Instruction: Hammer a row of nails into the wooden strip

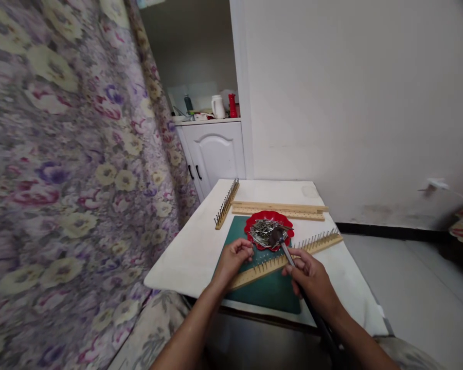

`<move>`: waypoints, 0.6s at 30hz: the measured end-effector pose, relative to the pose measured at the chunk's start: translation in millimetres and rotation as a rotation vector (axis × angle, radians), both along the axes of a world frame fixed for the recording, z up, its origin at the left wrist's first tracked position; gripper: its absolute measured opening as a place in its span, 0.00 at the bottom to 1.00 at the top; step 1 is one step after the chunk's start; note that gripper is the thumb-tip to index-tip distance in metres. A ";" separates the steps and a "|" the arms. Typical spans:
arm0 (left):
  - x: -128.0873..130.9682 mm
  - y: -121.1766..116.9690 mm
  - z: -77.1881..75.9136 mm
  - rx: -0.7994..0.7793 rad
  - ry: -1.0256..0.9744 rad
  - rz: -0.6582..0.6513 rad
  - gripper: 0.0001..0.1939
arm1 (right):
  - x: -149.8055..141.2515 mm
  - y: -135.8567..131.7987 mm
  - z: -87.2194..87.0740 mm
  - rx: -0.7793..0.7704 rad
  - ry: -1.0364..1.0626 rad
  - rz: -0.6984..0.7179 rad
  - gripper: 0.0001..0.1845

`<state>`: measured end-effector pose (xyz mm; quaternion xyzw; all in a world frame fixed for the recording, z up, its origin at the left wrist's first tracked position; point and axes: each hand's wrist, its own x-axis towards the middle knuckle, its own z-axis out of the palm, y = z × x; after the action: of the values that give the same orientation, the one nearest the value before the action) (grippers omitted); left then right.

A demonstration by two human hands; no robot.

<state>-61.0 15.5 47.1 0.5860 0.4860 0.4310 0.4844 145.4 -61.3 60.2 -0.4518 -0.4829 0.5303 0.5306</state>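
Clock positions are taken from the red dish (268,215), with twelve at the far side of the bench (185,262).

The right grip (310,277), at between four and five o'clock, is clamped on a hammer (287,253). The hammer's dark head lies over the dish's near edge at four o'clock; contact with the contents cannot be determined. The left grip (237,255), at eight o'clock, is just beside the dish, fingers curled inward; whether the fingertips meet, or pinch anything, cannot be told.

The dish holds a heap of loose nails (262,230) and sits on a green mat (270,299), which extends towards six o'clock.

A nailed wooden strip (272,265) crosses the mat from between seven and eight round to three o'clock, its nails standing upright in a row. A second nailed strip (227,206) lies at ten o'clock. Plain wooden strips (280,210) lie together between twelve and one; small marks along them are too fine to read.

At eleven o'clock, beyond the bench, a white jug (217,107) and a red bottle (232,106) stand on a cabinet top. Any labels there are too small to make out.
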 end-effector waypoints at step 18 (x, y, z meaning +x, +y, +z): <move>34.8 -80.6 20.1 0.340 0.333 -0.100 0.08 | -18.9 -5.6 -4.3 0.068 0.070 0.012 0.22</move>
<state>-26.2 -65.1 67.2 0.7455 0.4500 0.3795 0.3125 126.5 -66.9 55.9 -0.4118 -0.4845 0.5320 0.5591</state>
